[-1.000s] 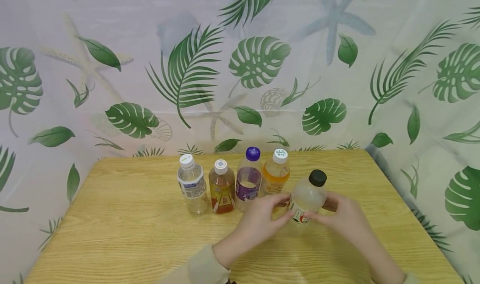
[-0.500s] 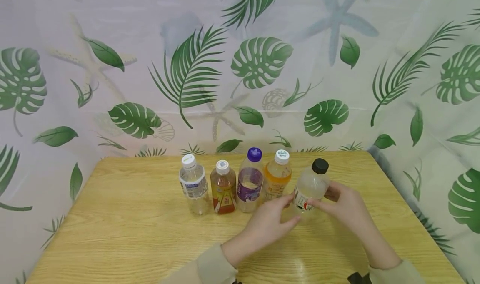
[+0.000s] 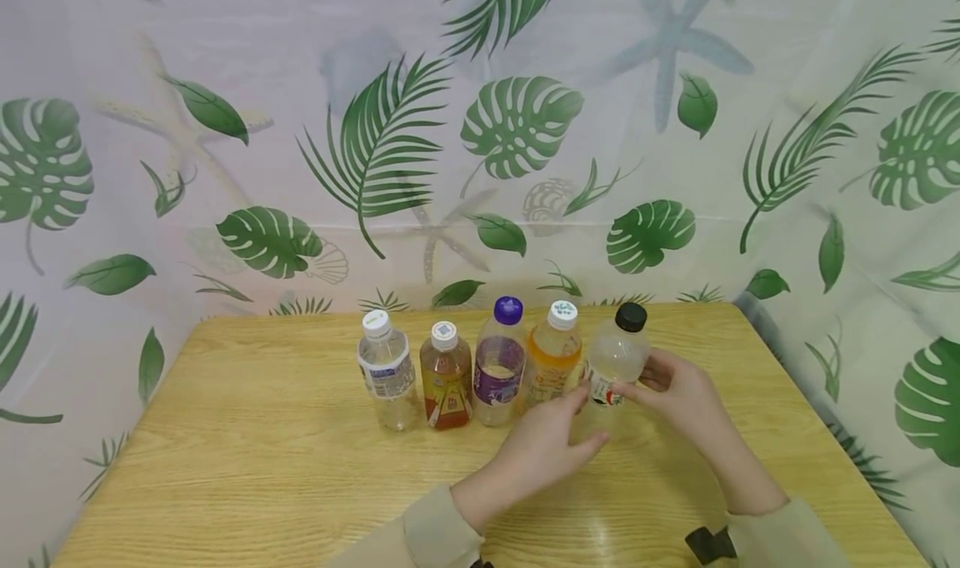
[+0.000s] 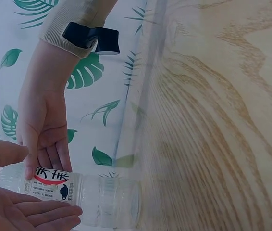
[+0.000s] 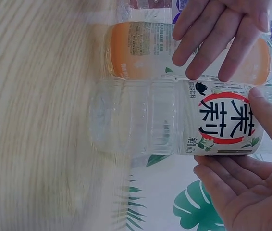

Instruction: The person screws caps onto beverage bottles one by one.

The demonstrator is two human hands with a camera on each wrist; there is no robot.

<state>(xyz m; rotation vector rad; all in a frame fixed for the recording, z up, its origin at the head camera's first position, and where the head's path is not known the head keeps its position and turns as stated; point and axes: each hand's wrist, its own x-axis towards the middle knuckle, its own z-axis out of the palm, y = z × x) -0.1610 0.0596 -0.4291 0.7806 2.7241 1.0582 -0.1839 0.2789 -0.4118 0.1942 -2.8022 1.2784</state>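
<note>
My right hand (image 3: 682, 393) holds a clear bottle (image 3: 618, 353) with a black cap at the right end of a row of bottles. Its thumb lies on the front of the white label and the fingers are behind, as the right wrist view shows. My left hand (image 3: 543, 443) is at the bottle's other side, fingers straight and close to the label, thumb apart. In the right wrist view those left fingers (image 5: 205, 43) lie between this bottle and the orange-drink bottle (image 5: 141, 50). The bottle stands nearly upright; whether its base touches the table is hard to tell.
Left of the held bottle stand the white-capped orange bottle (image 3: 553, 360), a purple-capped bottle (image 3: 498, 372), a reddish-brown drink bottle (image 3: 447, 385) and a clear white-capped bottle (image 3: 387, 376). All are on the wooden table (image 3: 262, 451), before a leaf-patterned backdrop (image 3: 405, 160).
The black-capped bottle has moved back and become more upright beside the orange one. My left thumb has come off it, while my right hand still grips it.
</note>
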